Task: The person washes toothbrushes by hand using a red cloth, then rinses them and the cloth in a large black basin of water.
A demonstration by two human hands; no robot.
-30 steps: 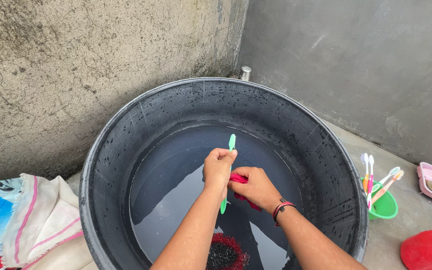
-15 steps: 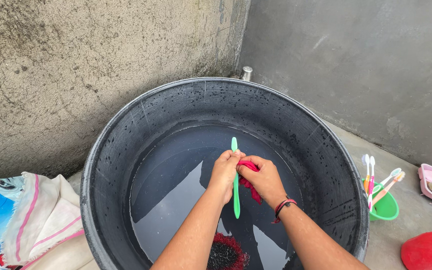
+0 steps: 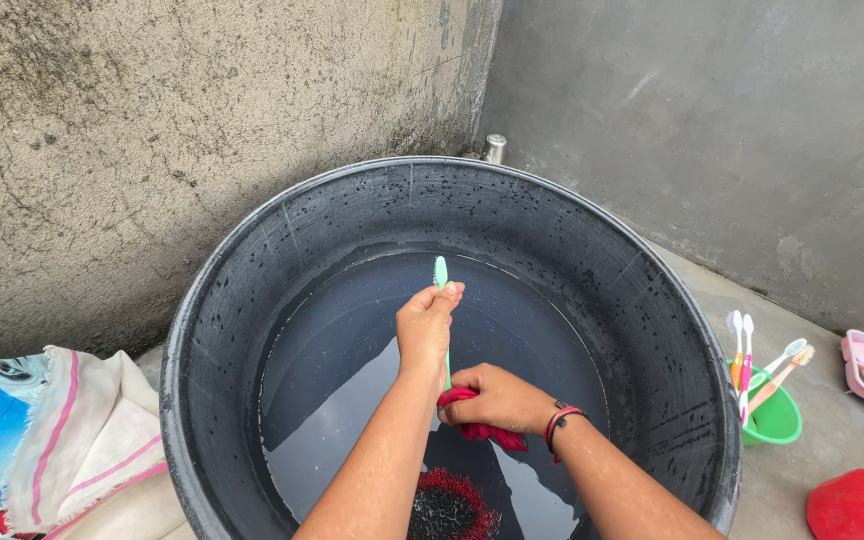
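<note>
Two things are held over the big black plastic tub (image 3: 252, 300): a green plastic toothbrush (image 3: 441, 272) is grasped in the left hand (image 3: 426, 325), and a red cloth (image 3: 474, 428) is clenched in the right hand (image 3: 497, 398), just below the left grip.

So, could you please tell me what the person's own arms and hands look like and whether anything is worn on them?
Both forearms are bare, with no sleeves and no gloves in view. The left hand shows no ring or band. The right hand has a red and black cord bracelet around the wrist, with a loose end trailing from it.
</note>
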